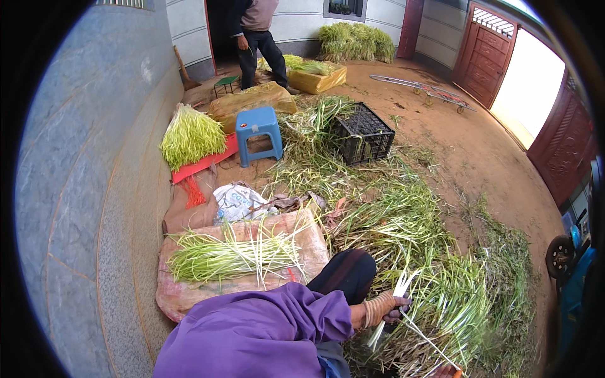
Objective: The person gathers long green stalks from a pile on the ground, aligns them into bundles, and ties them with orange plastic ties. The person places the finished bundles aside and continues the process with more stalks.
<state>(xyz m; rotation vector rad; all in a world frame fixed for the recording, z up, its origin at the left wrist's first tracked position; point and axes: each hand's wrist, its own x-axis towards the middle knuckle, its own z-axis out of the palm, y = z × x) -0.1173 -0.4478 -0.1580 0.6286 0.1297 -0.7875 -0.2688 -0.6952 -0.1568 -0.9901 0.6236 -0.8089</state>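
Observation:
My left hand (396, 307), with several tan bands around its wrist, is closed around a small bunch of white-stemmed green stalks (401, 284). From it a thin pale strand (432, 339) runs taut down to my right hand (444, 372). Only a bit of that hand shows at the bottom edge, with something orange at a fingertip. Beneath both hands spreads a heap of loose green leaves and stalks (453, 293). To the left, a pile of pale-stemmed stalks (236, 257) lies on a stuffed woven sack (302, 227), a few stalks crossing over it.
A blue plastic stool (257, 124) and a black crate (366, 134) stand ahead among scattered leaves. A yellow-green bundle (193, 137) leans near the left wall. Farther off, a person (260, 42) stands by wrapped yellow bales (319, 80). A metal hand cart (439, 92) lies near the gate.

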